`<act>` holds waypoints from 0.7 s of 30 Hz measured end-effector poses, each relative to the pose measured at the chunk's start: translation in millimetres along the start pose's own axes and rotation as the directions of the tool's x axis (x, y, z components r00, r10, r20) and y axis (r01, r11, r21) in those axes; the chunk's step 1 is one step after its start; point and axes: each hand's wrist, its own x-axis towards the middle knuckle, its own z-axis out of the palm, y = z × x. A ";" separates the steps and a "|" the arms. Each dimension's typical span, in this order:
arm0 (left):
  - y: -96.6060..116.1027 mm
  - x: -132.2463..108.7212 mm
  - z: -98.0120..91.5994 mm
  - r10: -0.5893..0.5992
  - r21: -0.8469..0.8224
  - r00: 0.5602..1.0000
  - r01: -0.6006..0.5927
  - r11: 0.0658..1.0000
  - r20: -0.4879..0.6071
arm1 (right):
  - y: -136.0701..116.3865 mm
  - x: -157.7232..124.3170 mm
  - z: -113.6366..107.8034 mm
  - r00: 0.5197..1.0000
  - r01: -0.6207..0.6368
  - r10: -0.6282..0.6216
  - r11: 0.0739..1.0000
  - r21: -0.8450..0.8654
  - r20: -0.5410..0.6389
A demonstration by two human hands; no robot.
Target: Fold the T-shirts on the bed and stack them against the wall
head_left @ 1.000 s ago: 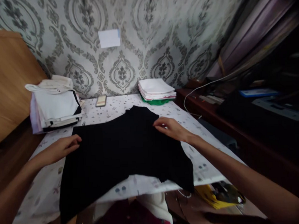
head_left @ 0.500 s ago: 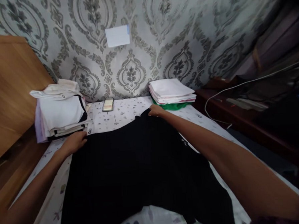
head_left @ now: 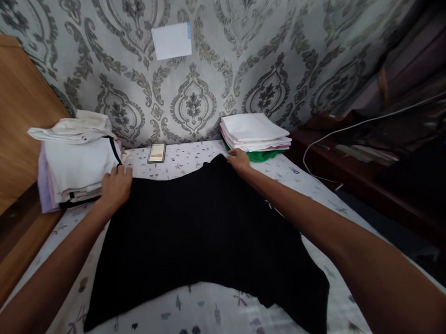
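A black garment [head_left: 196,228] lies spread over a patterned white sheet [head_left: 186,313], its near edge curving inward between two drooping corners. My left hand [head_left: 117,185] is closed at the garment's far left corner, fingers bent over the cloth, close beside a stack of folded clothes [head_left: 80,162]. At the far right, my right hand [head_left: 239,161] pinches the raised upper edge of the garment, just in front of a second folded stack [head_left: 256,130]. The garment's exact kind cannot be made out.
A phone-like object [head_left: 157,153], its screen blurred out, lies on the sheet by the patterned wall [head_left: 193,103]. A wooden panel [head_left: 14,118] stands at the left. Along the right runs a dark red ledge [head_left: 343,185] with a white cable [head_left: 308,155] across it.
The garment's near edge has moved away from me, baring more sheet in front. My left hand has shifted up and slightly right; my right hand moved slightly right. The view has tilted a little.
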 end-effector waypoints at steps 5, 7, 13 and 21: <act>68.4 -22.9 22.7 0.197 -0.336 0.974 -0.223 0.915 -0.109 | 2.0 -40.4 6.2 0.911 0.406 -0.397 0.910 -0.082 0.110; 88.7 -36.7 32.2 0.274 -0.466 0.950 -0.312 0.828 -0.149 | 6.6 -59.1 5.2 0.817 0.563 -0.522 0.814 -0.142 0.244; 36.5 -66.5 72.8 0.076 -0.411 0.997 -0.059 0.910 0.025 | 35.6 -85.1 -21.6 0.864 0.486 -0.349 0.767 -0.418 0.363; -48.2 -110.1 81.5 -0.024 -0.390 0.999 0.013 0.921 -0.024 | 62.2 -150.7 -107.3 0.947 0.299 -0.202 0.840 -0.454 0.250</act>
